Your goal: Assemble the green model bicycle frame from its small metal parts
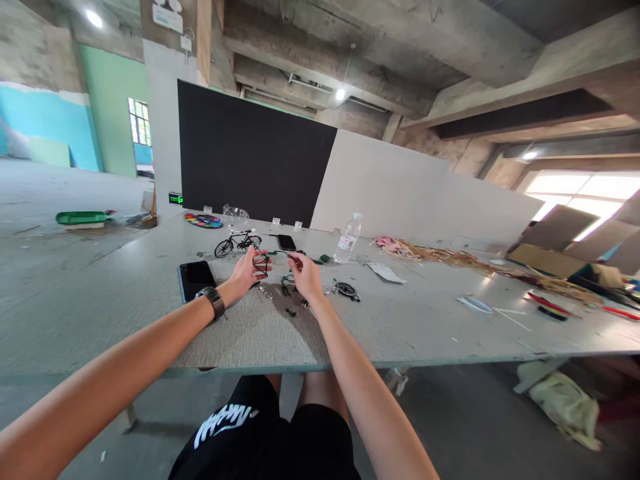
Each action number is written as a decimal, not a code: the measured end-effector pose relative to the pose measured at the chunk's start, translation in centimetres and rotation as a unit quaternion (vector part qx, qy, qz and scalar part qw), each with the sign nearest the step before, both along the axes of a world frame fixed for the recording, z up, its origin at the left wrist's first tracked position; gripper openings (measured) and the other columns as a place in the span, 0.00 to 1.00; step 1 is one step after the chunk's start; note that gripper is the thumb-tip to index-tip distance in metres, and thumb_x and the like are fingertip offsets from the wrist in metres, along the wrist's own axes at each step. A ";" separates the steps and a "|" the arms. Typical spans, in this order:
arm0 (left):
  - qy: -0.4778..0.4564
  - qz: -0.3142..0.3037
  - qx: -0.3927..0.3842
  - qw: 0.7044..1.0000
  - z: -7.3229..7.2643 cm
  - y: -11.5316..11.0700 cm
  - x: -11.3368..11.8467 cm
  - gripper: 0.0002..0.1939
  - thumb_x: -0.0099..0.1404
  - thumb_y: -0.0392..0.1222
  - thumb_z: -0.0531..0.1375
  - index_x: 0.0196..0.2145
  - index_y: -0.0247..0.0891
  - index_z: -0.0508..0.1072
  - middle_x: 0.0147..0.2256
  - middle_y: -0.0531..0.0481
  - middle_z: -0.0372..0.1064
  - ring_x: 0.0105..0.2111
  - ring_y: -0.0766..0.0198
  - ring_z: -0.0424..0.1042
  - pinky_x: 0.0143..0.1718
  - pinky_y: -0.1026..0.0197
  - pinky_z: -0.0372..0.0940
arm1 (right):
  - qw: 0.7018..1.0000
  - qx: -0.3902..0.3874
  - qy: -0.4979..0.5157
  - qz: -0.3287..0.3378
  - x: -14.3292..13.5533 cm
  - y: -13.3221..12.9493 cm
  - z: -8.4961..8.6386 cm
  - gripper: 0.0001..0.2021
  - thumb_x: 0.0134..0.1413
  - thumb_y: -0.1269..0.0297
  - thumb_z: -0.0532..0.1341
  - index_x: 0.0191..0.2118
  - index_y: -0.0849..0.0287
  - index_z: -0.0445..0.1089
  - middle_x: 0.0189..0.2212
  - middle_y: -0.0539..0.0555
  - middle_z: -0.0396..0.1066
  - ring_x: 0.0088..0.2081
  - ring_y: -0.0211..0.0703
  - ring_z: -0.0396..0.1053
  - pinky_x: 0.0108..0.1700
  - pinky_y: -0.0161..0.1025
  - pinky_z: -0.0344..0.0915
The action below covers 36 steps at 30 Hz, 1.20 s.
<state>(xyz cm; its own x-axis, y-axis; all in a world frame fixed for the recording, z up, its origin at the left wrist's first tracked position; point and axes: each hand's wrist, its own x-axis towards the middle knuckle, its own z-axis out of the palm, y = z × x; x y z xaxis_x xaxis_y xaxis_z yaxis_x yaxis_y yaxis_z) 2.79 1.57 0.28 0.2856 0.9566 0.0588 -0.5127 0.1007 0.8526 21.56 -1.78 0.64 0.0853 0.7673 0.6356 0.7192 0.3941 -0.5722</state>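
My left hand (244,269) is closed on a small dark green model bicycle frame (261,264), its fingers partly behind the thin bars. From the frame a thin green piece reaches toward my right hand (306,275), which is pinched; what its fingertips hold is too small to make out. Below the hands lie small green parts (285,288) and tiny scattered pieces. A black model wheel (346,289) rests on the table to the right of my right hand. Behind my left hand stands a whole black model bicycle (237,242), upright.
On the grey table (400,327) are a tablet-like dark device (196,280), a black phone (287,243), a clear water bottle (349,239), a paper slip (387,273) and a colourful palette (203,221). Straw-coloured strips (440,256) and red-handled tools (553,304) lie at the right. Panels stand behind.
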 end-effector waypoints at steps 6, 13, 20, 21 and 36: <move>-0.021 -0.025 -0.010 0.999 0.9 -1.0 0.0 0.19 0.78 0.50 0.48 0.48 0.35 0.73 0.35 0.45 0.75 0.30 0.62 0.77 0.33 0.59 0.74 | 0.994 0.029 -0.007 0.106 -2.1 -0.7 0.3 0.11 0.65 0.63 0.61 0.49 0.54 0.77 0.46 0.56 0.80 0.43 0.46 0.77 0.46 0.41 0.74; -0.013 -0.030 -0.001 0.999 0.8 -1.3 0.1 0.17 0.76 0.50 0.54 0.43 0.34 0.75 0.34 0.44 0.74 0.31 0.61 0.77 0.38 0.55 0.77 | 0.989 0.035 0.008 0.143 -2.2 -1.0 0.4 0.12 0.66 0.67 0.58 0.49 0.53 0.78 0.45 0.54 0.80 0.43 0.45 0.78 0.50 0.44 0.74; -0.008 -0.042 0.018 0.999 0.9 -1.5 0.1 0.16 0.73 0.52 0.58 0.43 0.34 0.75 0.38 0.42 0.75 0.35 0.59 0.79 0.41 0.52 0.77 | 0.983 0.013 0.029 0.179 -2.6 -1.1 0.4 0.11 0.62 0.68 0.62 0.48 0.53 0.77 0.46 0.54 0.81 0.44 0.46 0.79 0.50 0.44 0.75; -0.008 -0.042 0.019 0.999 0.9 -1.5 0.1 0.16 0.73 0.52 0.59 0.43 0.34 0.75 0.39 0.42 0.75 0.35 0.59 0.79 0.41 0.52 0.77 | 0.982 0.010 0.033 0.184 -2.6 -1.1 0.3 0.11 0.62 0.67 0.63 0.48 0.53 0.77 0.46 0.54 0.81 0.44 0.46 0.80 0.49 0.43 0.75; -0.018 -0.035 0.041 0.998 0.8 -1.4 0.1 0.16 0.67 0.53 0.65 0.39 0.36 0.72 0.30 0.52 0.70 0.25 0.66 0.76 0.33 0.60 0.76 | 0.977 -0.006 0.098 0.189 -2.6 -0.5 -0.1 0.14 0.52 0.73 0.66 0.45 0.56 0.77 0.41 0.55 0.82 0.41 0.46 0.80 0.47 0.42 0.77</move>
